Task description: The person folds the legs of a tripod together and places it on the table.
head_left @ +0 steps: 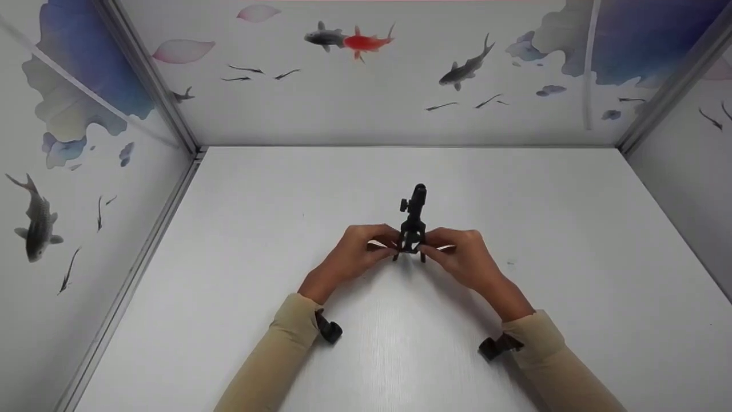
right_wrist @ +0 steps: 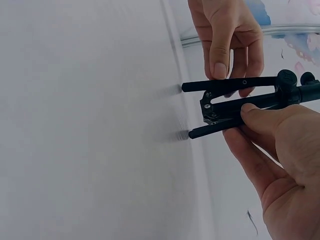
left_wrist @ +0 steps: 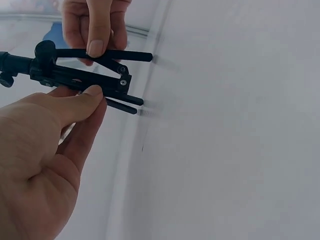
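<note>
A small black tripod (head_left: 413,223) stands upright near the middle of the white table, its legs spread only a little. My left hand (head_left: 366,249) pinches one leg between thumb and fingers from the left. From the right, my right hand (head_left: 460,254) pinches another leg the same way. Up close in the left wrist view, the tripod (left_wrist: 85,77) shows hinged struts joining its legs to a centre post, with the left thumb on a leg. The right wrist view shows the right thumb against the tripod (right_wrist: 235,85) and a knob near its collar. Part of the third leg is hidden there.
The white tabletop (head_left: 257,189) is bounded by a back wall (head_left: 400,114) and a left wall (head_left: 74,229), both printed with fish, and by a right wall (head_left: 686,171). Metal rails run along the corners. A small black camera sits on each wrist.
</note>
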### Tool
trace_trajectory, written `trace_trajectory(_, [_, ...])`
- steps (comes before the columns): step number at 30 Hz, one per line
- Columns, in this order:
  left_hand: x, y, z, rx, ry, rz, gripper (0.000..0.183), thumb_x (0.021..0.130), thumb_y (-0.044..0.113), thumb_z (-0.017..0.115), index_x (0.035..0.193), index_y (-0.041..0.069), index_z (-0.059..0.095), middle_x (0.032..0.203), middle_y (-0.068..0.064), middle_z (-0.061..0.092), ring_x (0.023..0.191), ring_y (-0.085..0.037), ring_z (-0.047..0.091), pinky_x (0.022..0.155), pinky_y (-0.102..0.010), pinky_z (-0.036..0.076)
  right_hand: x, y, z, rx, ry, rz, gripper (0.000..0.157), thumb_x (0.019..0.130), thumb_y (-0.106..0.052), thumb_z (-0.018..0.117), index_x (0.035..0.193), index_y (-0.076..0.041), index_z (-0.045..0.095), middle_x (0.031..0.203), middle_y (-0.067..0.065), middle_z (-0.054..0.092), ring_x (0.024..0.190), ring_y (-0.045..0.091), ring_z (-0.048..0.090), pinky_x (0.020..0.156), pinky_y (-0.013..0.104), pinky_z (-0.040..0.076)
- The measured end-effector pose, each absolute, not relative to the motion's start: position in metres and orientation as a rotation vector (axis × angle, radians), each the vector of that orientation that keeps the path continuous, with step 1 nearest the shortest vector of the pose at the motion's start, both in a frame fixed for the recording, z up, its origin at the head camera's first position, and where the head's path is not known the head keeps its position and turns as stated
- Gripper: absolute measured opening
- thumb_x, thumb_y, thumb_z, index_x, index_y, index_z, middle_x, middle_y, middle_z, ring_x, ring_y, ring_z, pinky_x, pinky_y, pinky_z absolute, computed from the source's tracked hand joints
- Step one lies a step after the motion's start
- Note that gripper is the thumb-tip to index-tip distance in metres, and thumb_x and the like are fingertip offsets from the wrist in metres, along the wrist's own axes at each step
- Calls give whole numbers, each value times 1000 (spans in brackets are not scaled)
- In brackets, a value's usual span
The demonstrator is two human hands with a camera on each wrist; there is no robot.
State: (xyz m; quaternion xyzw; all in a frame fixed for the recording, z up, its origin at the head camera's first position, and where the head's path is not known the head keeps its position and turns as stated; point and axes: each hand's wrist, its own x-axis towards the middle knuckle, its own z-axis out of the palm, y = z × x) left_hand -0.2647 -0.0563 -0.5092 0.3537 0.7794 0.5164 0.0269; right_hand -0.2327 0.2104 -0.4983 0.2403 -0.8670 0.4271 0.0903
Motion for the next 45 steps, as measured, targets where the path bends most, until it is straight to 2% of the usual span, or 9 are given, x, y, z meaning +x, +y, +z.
trace_trajectory(6, [-267,-58,-512,1095,2406,1545,23,101,5,76,122,14,77,123,-5,80,110,-15,78,96,-26,64,-232,210,-498,709,-2596,1258,18,99,-10,81,116,-13,84,109,1,85,102,18,82,82,28,68])
trace_trajectory(13, [-268,-56,-510,1143,2489,1452,19,101,7,76,120,11,76,118,-2,81,111,-15,78,96,-27,64,-231,208,-497,788,-2553,1217,23,99,-7,79,121,-13,84,112,2,85,103,19,82,82,31,68])
trace_trajectory(20, [-267,-56,-506,1178,2485,1422,19,101,7,76,120,6,73,117,-7,80,112,-16,77,98,-24,62,-231,208,-497,817,-2546,1228,26,101,-7,77,124,-16,83,116,-1,83,107,13,80,88,26,66])
trace_trajectory(31, [-268,-55,-504,1186,2476,1402,19,100,5,76,119,6,74,116,-8,81,112,-20,77,98,-28,64,-229,206,-495,826,-2542,1189,26,100,-6,77,125,-14,83,115,3,83,106,15,81,87,29,67])
trace_trajectory(45, [-268,-56,-504,1232,2484,1401,20,99,5,76,120,6,75,115,-9,82,111,-19,78,98,-26,63,-228,204,-495,827,-2534,1201,25,100,-5,77,124,-12,83,115,3,83,106,16,81,86,30,67])
